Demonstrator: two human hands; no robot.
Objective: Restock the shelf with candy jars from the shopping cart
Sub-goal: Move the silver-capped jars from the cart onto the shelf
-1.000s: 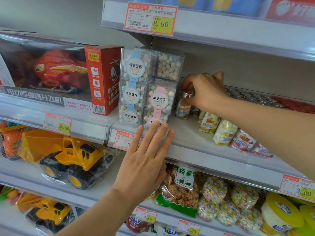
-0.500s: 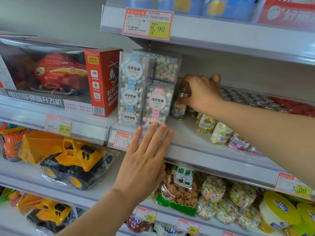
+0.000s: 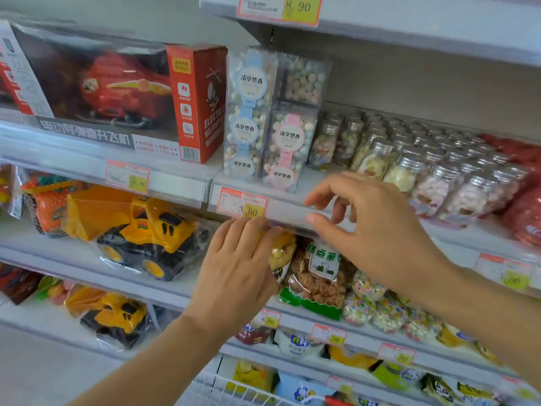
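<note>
Your right hand (image 3: 377, 232) was in front of the shelf edge. Its fingers were loosely bent and a little apart, and it held nothing. Your left hand (image 3: 237, 268) was lower and more to the left, flat, with the fingers straight and close together. It also held nothing. Its fingertips came up to the lower edge of the shelf (image 3: 288, 213), just under the price tag (image 3: 241, 203); whether they touched it was not clear.

The candy jars (image 3: 409, 165), small clear ones with silver lids, stood on that shelf behind your right hand, in rows going back toward the rear wall. No jar was in a hand. Just beside the jars, on the left, stood stacked clear candy boxes (image 3: 263, 121) with blue and pink labels, and further left a red toy helicopter box (image 3: 117, 92).

On the shelf below, a snack bag (image 3: 319, 276) with a green label lay behind your hands, and a yellow toy truck (image 3: 140, 230) in plastic wrap lay to the left. At the bottom a white wire rim (image 3: 234, 389) showed.
</note>
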